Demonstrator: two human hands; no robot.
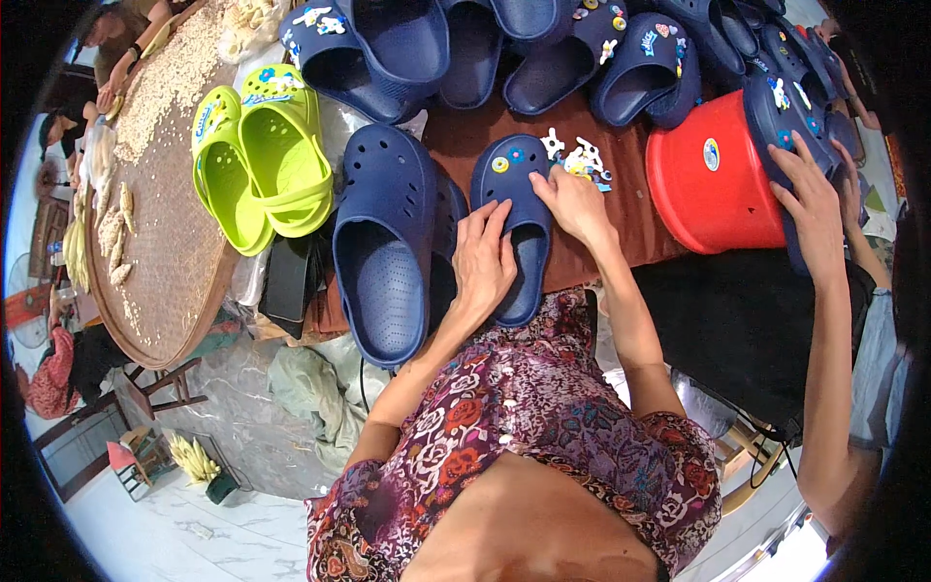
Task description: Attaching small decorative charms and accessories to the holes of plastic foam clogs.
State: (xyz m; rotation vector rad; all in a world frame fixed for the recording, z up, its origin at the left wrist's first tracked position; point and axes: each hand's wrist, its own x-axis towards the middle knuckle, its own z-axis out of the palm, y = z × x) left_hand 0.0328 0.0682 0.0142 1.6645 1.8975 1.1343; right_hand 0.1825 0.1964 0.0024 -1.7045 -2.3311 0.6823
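Observation:
A navy clog (525,267) lies in front of me, with a yellow round charm (499,164) and a blue flower charm (517,155) on its toe. My left hand (485,254) grips its left side, fingers over the upper near the foot opening. At the toe's right edge, my right hand (574,202) is closed with its thumb against the upper; whatever it may pinch is hidden. Just beyond that hand lies a small heap of white, yellow and blue charms (585,160). Left of my left hand rests a larger plain navy clog (385,242), partly covering another.
Lime-green clogs (281,155) stand at the left beside a wide woven tray (175,262) of pale kernels. Several navy clogs (402,44) line the far side. At right, another person's hand (810,189) touches a clog by a red bucket (703,184). Other people sit far left.

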